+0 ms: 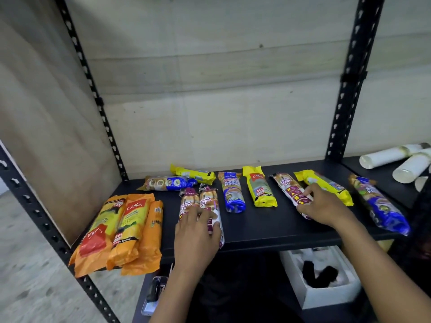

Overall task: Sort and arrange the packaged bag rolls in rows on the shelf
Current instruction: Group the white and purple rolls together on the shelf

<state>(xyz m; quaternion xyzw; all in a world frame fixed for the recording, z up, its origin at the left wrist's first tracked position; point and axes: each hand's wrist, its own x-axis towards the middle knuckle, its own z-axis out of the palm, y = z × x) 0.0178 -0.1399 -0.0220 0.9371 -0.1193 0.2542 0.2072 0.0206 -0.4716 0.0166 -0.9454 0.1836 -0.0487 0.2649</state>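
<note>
Packaged bag rolls lie on a black shelf (261, 231). Three orange packs (130, 229) lie side by side at the front left. My left hand (196, 236) rests flat on two white-and-purple drawstring packs (205, 201). My right hand (324, 206) grips a third drawstring pack (289, 190), thumb on its near end. Between them lie a blue pack (233, 192) and a yellow pack (260, 187). Another yellow pack (326, 185) and a blue pack (382, 206) lie to the right. At the back left lie a blue pack (168, 183) and a yellow pack (193, 173).
Black slotted uprights (349, 89) frame the shelf, with a wooden panel (46, 136) on the left and a concrete wall behind. White paper-cup stacks (396, 159) lie on the neighbouring shelf at right. A white box (326, 297) with dark items sits below.
</note>
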